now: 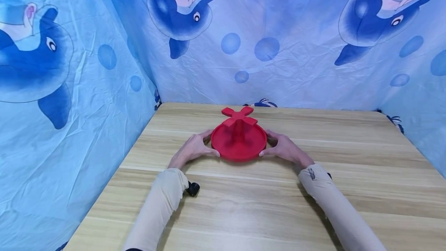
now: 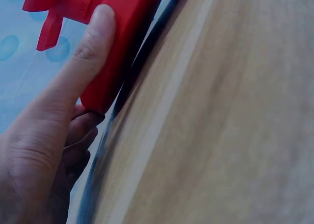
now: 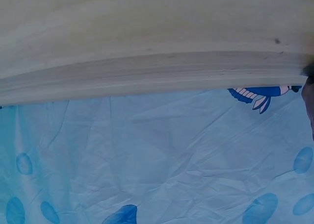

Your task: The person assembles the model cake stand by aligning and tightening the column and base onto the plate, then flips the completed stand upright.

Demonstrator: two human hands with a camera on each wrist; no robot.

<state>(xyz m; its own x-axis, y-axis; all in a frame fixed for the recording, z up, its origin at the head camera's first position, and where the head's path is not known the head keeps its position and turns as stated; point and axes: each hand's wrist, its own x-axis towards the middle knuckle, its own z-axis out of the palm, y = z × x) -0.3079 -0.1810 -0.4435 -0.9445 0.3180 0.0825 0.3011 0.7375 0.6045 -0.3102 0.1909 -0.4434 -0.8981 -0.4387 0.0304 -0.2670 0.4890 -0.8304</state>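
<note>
A red stand (image 1: 239, 148) has a round, rimmed base, a short central post and a cross-shaped top. My left hand (image 1: 193, 148) grips its left edge. In the left wrist view, the thumb (image 2: 100, 30) presses along the red side while the other fingers curl around and under the edge. A dark shadow lies below the base; whether it touches the table, I cannot tell. On the opposite edge, my right hand (image 1: 285, 148) holds the rim between thumb and fingers. Only a dark sliver of that hand shows at the right border of the right wrist view.
The stand is over the far half of a wood-grain table (image 1: 240, 212). Blue cloth (image 1: 292, 84) printed with dolphins and bubbles hangs behind the table and along both sides. A small black device (image 1: 192, 189) is at the left cuff.
</note>
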